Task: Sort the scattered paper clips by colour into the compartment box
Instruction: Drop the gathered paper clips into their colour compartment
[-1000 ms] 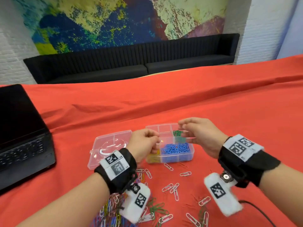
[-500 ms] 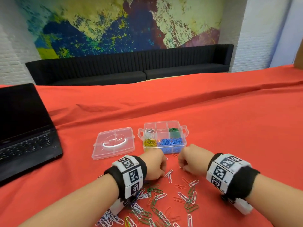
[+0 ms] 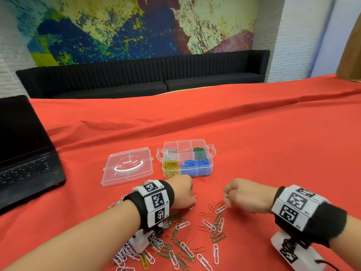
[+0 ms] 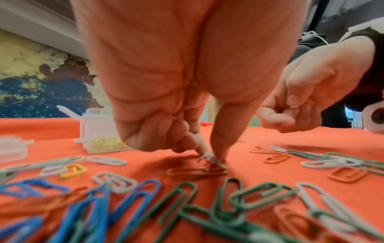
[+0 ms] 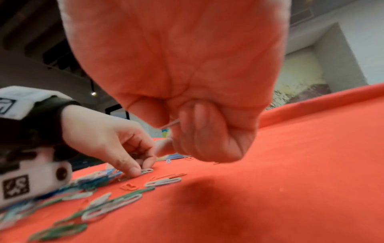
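Observation:
The clear compartment box (image 3: 210, 153) stands open on the red cloth, with white, green, yellow and blue clips in separate compartments. Scattered paper clips (image 3: 195, 235) of mixed colours lie in front of it. My left hand (image 4: 207, 153) is down on the cloth, thumb and forefinger pinching a white paper clip (image 4: 214, 159) that lies over a red clip. My right hand (image 5: 176, 131) hovers just to the right, curled, holding a pale paper clip (image 5: 170, 124) in its fingers. In the head view the left hand (image 3: 192, 202) and right hand (image 3: 225, 198) sit side by side below the box.
The box's clear lid (image 3: 128, 166) lies flat to the left of the box. An open black laptop (image 3: 25, 153) stands at the far left. A red clip (image 3: 202, 179) lies against the box's front. A black sofa (image 3: 144, 75) runs behind the table.
Both hands have come down from the box to the scattered clips. The right hand has since shifted right, away from the left, which now pinches a white clip.

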A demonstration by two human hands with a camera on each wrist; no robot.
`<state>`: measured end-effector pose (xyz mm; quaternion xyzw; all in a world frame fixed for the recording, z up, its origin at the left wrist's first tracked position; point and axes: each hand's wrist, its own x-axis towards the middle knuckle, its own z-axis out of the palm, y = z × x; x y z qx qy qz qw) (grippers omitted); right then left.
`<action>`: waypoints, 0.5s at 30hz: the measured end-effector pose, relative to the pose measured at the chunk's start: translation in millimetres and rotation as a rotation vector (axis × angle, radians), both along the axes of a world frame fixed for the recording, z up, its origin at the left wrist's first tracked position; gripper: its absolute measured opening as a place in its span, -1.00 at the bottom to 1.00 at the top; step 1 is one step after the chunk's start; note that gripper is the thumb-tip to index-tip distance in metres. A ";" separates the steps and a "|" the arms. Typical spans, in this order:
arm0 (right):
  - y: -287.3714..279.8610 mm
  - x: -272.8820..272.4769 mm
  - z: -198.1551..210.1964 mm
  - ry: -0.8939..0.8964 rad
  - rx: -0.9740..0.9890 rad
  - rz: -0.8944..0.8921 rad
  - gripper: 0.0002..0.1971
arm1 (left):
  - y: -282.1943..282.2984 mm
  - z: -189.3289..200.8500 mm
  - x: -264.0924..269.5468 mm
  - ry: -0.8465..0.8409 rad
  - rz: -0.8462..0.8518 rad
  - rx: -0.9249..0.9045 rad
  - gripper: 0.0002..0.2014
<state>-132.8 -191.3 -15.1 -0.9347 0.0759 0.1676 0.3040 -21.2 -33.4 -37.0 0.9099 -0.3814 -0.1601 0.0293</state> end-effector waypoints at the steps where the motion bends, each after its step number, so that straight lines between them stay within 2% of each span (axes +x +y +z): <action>1: 1.8 -1.3 -1.0 -0.015 -0.059 0.024 -0.79 | 1.8 -0.9 0.7 0.005 -0.004 -0.005 -0.82; 5: 4.2 -6.7 -7.7 -0.089 -0.350 0.108 -0.91 | 8.0 -2.7 2.7 0.022 -0.013 -0.003 -0.78; 7: 6.1 -7.0 -10.3 -0.094 -0.418 0.134 -0.86 | 10.5 -0.2 2.1 0.030 -0.028 -0.023 -0.82; 10: 10.8 -10.6 -8.6 -0.095 -0.510 0.154 -0.92 | 16.5 5.6 2.9 0.126 -0.009 -0.168 -0.88; 12: 9.7 -16.6 -9.1 -0.084 -0.552 0.156 -0.92 | 23.4 7.2 2.6 0.395 0.118 -0.398 -0.87; 15: 1.9 -26.1 -10.8 -0.007 -0.495 0.138 -0.87 | 36.2 9.0 -2.9 0.928 0.334 -0.764 -0.84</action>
